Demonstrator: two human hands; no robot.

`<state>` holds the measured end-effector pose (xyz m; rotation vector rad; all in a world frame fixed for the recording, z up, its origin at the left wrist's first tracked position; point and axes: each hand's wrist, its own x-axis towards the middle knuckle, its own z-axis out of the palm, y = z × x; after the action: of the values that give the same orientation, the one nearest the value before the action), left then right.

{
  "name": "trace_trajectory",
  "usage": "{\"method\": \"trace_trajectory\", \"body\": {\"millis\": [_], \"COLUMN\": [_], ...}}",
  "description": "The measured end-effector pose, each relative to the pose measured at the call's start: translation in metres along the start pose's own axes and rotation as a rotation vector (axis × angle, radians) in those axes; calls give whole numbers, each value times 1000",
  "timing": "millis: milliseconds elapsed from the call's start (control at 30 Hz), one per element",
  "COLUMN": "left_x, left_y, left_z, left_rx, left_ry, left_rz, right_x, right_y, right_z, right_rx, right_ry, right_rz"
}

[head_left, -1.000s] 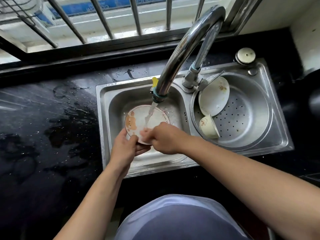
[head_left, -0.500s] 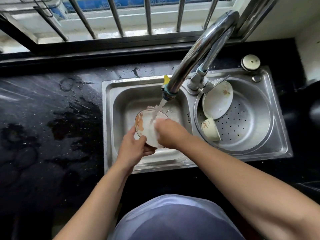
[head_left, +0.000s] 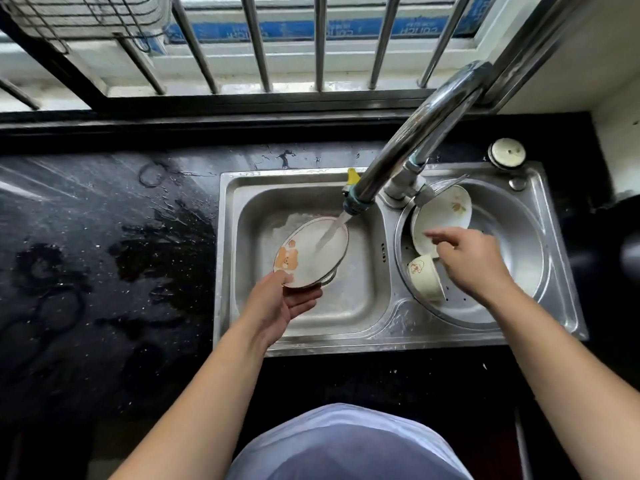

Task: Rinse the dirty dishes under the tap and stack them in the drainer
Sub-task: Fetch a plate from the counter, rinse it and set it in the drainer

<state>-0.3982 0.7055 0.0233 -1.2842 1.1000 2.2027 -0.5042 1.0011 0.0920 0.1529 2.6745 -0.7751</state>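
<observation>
Your left hand (head_left: 278, 301) grips the near rim of the bear-print plate (head_left: 311, 252), thumb on top and fingers cupped beneath, tilting it under the tap (head_left: 358, 199) so the stream strikes its face above the left basin (head_left: 360, 299). Your right hand (head_left: 465, 261) hovers empty over the drainer (head_left: 526, 244), fingers loosely spread and forefinger extended leftward, above the cup (head_left: 424, 277) and just before the leaning bowl (head_left: 441, 213).

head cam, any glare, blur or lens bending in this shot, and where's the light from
Head view: daylight enters through the barred window at the top; bright glare streaks the curved chrome tap and the wet black stone counter; the wide lens bows the window bars and the steel sink rim outward; the right hand looks slightly soft, while the left hand and its white bear-print plate are fairly sharp.
</observation>
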Motion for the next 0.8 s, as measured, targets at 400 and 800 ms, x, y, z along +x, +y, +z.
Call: {"method": "trace_trajectory", "body": {"millis": [400,800], "left_x": [9,-20], "left_y": [0,10], "left_z": [27,-7], "left_rx": [136,1111], "left_ry": [61,388], "left_rz": [42,824], "right_x": [98,98], "right_y": [24,-1], "right_z": [-24,-27], "right_rx": [706,624], "right_ry": [5,43], "right_rz": [357,318]}}
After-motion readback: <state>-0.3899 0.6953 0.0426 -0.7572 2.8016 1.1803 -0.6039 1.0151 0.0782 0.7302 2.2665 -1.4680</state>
